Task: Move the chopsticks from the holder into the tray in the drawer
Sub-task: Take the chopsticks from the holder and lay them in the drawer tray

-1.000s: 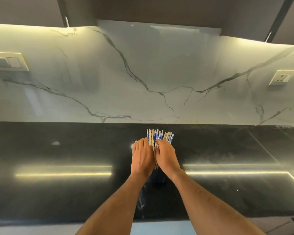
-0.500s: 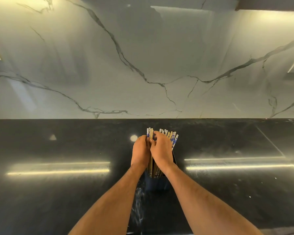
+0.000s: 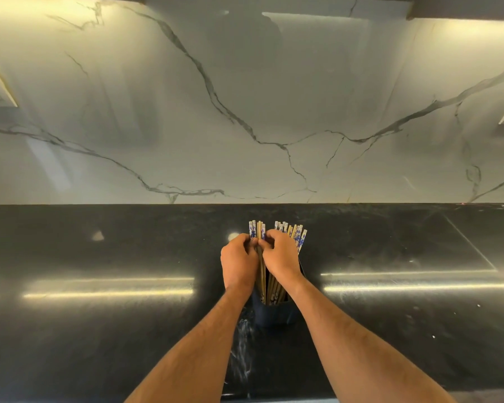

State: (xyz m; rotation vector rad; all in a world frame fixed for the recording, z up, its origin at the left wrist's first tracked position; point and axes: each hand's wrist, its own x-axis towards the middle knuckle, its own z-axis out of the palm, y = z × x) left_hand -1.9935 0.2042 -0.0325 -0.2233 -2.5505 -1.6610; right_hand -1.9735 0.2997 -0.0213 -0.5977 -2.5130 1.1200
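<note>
Chopsticks [image 3: 274, 289] are stood in a dark holder [image 3: 274, 315] on the black countertop [image 3: 114, 330] — split into two bunches. Left bunch is gripped by left hand [image 3: 239, 264]; right bunch by right hand [image 3: 281, 258].

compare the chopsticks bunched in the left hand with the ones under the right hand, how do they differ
The left bunch is a small, tight cluster standing nearly straight, pinched in the left hand. The right bunch holds many more sticks, fans outward to the right, and sits loosely under the right hand. A gap separates the two. Both share blue-and-white patterned tops and tan shafts, and both still stand in the dark holder.
</note>
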